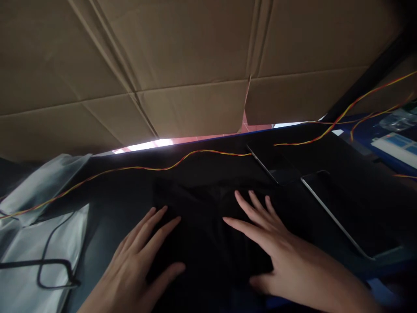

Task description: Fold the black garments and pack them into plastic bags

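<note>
A thin, black, wrinkled sheet (202, 217), fabric or plastic, lies on the dark tabletop (130, 191). My left hand (140, 256) rests on its left side, fingers spread and thumb out. On the right side my right hand (270, 243) lies palm down with its fingers apart. Neither hand grips anything. The sheet's near part is too dark to make out its edge. To the right of my right hand lies a flat black device with a silver edge (345, 213), like a tablet. A second dark slab (273, 163) sits beyond it.
A red-and-yellow twisted cord (192, 153) runs across the table. Clear plastic bags (42, 243) and a black cable (58, 263) lie at the left. Large cardboard panels (195, 52) stand along the far edge. A white-and-blue box (397, 145) is at the right.
</note>
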A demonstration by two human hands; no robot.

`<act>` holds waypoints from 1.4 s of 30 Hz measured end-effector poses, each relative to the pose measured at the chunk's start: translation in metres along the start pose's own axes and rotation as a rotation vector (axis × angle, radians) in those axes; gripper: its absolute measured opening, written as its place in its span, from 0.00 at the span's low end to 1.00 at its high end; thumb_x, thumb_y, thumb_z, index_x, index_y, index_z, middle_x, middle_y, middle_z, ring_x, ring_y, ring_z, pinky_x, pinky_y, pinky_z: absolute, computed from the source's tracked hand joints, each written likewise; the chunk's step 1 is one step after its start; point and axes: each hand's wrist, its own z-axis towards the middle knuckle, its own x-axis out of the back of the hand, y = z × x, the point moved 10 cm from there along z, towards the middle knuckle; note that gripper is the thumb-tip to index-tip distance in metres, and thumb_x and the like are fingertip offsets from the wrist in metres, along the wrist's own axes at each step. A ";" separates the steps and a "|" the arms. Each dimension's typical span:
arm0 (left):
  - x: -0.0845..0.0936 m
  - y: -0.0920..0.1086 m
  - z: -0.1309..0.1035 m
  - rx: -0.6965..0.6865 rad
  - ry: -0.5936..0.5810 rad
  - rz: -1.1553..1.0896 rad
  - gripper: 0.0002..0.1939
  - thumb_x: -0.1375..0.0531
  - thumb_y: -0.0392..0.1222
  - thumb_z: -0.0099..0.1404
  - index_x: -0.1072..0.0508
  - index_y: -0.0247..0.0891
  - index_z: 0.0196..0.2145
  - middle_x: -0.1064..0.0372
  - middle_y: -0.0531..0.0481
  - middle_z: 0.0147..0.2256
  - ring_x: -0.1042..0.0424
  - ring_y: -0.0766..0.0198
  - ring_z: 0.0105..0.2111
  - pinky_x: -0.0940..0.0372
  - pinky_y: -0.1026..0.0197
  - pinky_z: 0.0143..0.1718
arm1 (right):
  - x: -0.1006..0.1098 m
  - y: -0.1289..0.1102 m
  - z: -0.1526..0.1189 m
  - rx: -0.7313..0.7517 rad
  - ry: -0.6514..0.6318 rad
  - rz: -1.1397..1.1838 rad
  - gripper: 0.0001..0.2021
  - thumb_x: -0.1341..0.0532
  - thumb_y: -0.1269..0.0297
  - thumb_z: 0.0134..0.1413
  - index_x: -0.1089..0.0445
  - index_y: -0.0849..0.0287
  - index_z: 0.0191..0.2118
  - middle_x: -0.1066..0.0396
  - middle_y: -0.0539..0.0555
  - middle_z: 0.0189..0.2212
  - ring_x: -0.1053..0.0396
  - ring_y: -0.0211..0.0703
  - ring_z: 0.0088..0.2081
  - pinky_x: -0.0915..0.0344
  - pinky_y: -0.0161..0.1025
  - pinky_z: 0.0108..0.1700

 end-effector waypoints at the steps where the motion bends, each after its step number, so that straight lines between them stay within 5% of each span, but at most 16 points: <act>1: -0.004 0.002 -0.007 -0.029 -0.024 0.033 0.43 0.38 0.65 0.73 0.44 0.51 0.78 0.43 0.41 0.77 0.34 0.35 0.72 0.22 0.33 0.59 | 0.005 0.007 -0.005 0.001 -0.026 -0.005 0.55 0.20 0.65 0.48 0.44 0.33 0.78 0.61 0.55 0.83 0.56 0.79 0.78 0.23 0.70 0.60; 4: -0.006 0.015 -0.017 -0.076 -0.053 0.117 0.59 0.30 0.69 0.62 0.47 0.45 0.80 0.47 0.35 0.78 0.37 0.26 0.72 0.23 0.25 0.56 | 0.032 0.009 -0.008 0.011 0.036 -0.011 0.33 0.31 0.63 0.67 0.33 0.26 0.71 0.46 0.43 0.79 0.43 0.64 0.76 0.22 0.61 0.62; 7: 0.009 0.039 -0.004 -0.131 0.004 0.120 0.55 0.33 0.71 0.66 0.46 0.44 0.80 0.48 0.33 0.78 0.40 0.25 0.74 0.25 0.22 0.57 | 0.061 -0.011 -0.002 0.006 0.287 -0.021 0.24 0.45 0.69 0.77 0.27 0.36 0.67 0.38 0.42 0.76 0.37 0.49 0.75 0.29 0.56 0.69; 11: 0.016 0.061 0.023 -0.181 0.071 0.085 0.45 0.44 0.64 0.78 0.49 0.36 0.80 0.51 0.31 0.79 0.46 0.31 0.78 0.25 0.29 0.61 | 0.032 -0.053 0.011 0.148 0.275 -0.146 0.29 0.41 0.64 0.76 0.40 0.54 0.78 0.49 0.55 0.80 0.50 0.63 0.80 0.34 0.68 0.71; 14: 0.000 0.048 0.026 -0.106 0.071 0.117 0.41 0.49 0.60 0.82 0.53 0.34 0.81 0.51 0.31 0.79 0.48 0.32 0.78 0.28 0.27 0.62 | 0.003 -0.044 0.014 0.138 0.183 -0.215 0.40 0.37 0.58 0.75 0.53 0.58 0.82 0.53 0.59 0.81 0.56 0.70 0.80 0.39 0.79 0.71; 18: -0.012 0.033 0.014 -0.069 0.052 0.167 0.38 0.51 0.59 0.83 0.52 0.39 0.81 0.46 0.36 0.78 0.45 0.32 0.77 0.32 0.21 0.64 | 0.000 -0.025 0.010 0.169 0.113 -0.167 0.45 0.38 0.55 0.76 0.65 0.58 0.84 0.52 0.56 0.81 0.56 0.59 0.81 0.40 0.65 0.76; 21: 0.002 0.034 0.017 -0.072 0.096 0.155 0.38 0.52 0.60 0.83 0.51 0.39 0.81 0.44 0.39 0.77 0.47 0.36 0.78 0.40 0.22 0.71 | 0.024 -0.015 0.012 0.140 0.232 -0.142 0.35 0.45 0.62 0.80 0.59 0.51 0.83 0.50 0.51 0.81 0.52 0.49 0.81 0.38 0.56 0.76; 23: 0.009 0.037 0.025 -0.073 0.116 0.120 0.38 0.52 0.59 0.84 0.53 0.39 0.81 0.48 0.40 0.79 0.50 0.41 0.79 0.43 0.28 0.74 | 0.033 -0.006 0.016 0.073 0.308 -0.174 0.32 0.48 0.64 0.81 0.55 0.48 0.83 0.52 0.49 0.82 0.56 0.51 0.82 0.39 0.58 0.77; 27: -0.002 0.032 0.037 -0.061 0.080 0.107 0.38 0.53 0.60 0.84 0.56 0.43 0.82 0.54 0.38 0.80 0.48 0.39 0.79 0.36 0.29 0.71 | 0.014 0.009 0.025 0.040 0.243 -0.253 0.33 0.48 0.56 0.82 0.58 0.50 0.83 0.56 0.54 0.82 0.60 0.61 0.82 0.42 0.71 0.76; 32: -0.014 0.024 0.030 -0.038 0.084 0.141 0.38 0.53 0.61 0.84 0.55 0.43 0.82 0.51 0.36 0.79 0.41 0.38 0.76 0.29 0.29 0.65 | 0.003 0.016 0.024 0.032 0.193 -0.280 0.34 0.48 0.50 0.82 0.56 0.52 0.83 0.56 0.56 0.82 0.58 0.62 0.82 0.44 0.72 0.76; 36: -0.010 0.023 0.022 -0.025 0.073 0.182 0.39 0.52 0.63 0.82 0.53 0.42 0.81 0.47 0.36 0.78 0.36 0.38 0.73 0.27 0.28 0.62 | 0.019 0.013 0.023 0.053 0.191 -0.234 0.32 0.47 0.52 0.82 0.52 0.52 0.82 0.49 0.53 0.81 0.51 0.58 0.81 0.39 0.65 0.74; 39: -0.006 0.017 0.017 -0.035 0.043 0.162 0.39 0.52 0.62 0.82 0.55 0.42 0.81 0.43 0.37 0.76 0.35 0.39 0.73 0.28 0.26 0.63 | 0.054 0.025 0.016 -0.023 0.356 -0.277 0.27 0.50 0.61 0.82 0.43 0.49 0.79 0.40 0.52 0.78 0.37 0.58 0.74 0.33 0.62 0.67; 42: 0.002 0.002 0.013 -0.021 0.052 0.114 0.39 0.52 0.60 0.83 0.55 0.43 0.82 0.44 0.39 0.77 0.39 0.39 0.75 0.34 0.24 0.68 | 0.076 0.043 0.010 -0.083 0.469 -0.348 0.24 0.46 0.58 0.80 0.35 0.50 0.75 0.34 0.53 0.75 0.30 0.63 0.63 0.32 0.61 0.59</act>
